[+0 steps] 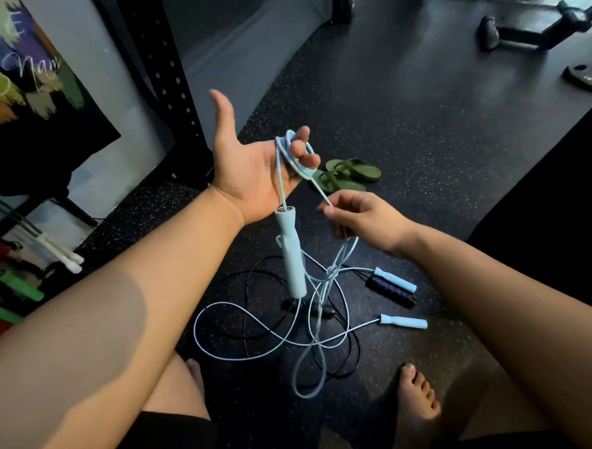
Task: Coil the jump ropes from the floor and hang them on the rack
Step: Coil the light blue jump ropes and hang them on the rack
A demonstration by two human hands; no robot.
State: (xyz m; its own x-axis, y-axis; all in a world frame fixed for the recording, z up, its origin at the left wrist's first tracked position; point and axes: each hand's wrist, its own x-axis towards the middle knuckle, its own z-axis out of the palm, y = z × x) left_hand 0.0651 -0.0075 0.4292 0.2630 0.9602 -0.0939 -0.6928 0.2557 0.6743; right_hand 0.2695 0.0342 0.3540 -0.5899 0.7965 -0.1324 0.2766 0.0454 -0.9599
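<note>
The dark speckled rubber floor (pixel 412 134) fills most of the view. On the left stands a tall black metal rack post with holes (pixel 159 62). No rope hangs on the part of it that shows, so the hanging is not done yet, as far as I can tell.

The job looks like it has only just begun. One rope is being coiled and the others wait on the floor. A thin black jump rope (pixel 250 290) lies there in loose loops. A dark purple padded handle (pixel 390 291) lies beside a light blue handle (pixel 394 279). Another light blue handle (pixel 404 322) lies a little nearer to the bare foot (pixel 415 402). A pair of green sandals (pixel 345 175) sits farther back.

The light blue jump rope (pixel 316 328) is partly lifted. A few turns of it go around the fingers of the left hand (pixel 253 167). That hand is palm up, thumb out, with its fingers curled around the turns. One light blue plastic handle (pixel 291 255) hangs straight down just under the left wrist. The right hand (pixel 363 217) is close by, a little lower, and pinches the rope between thumb and fingers. From there the rope drops to a small tangle and long loops on the floor. I think most of this rope still needs winding.
</note>
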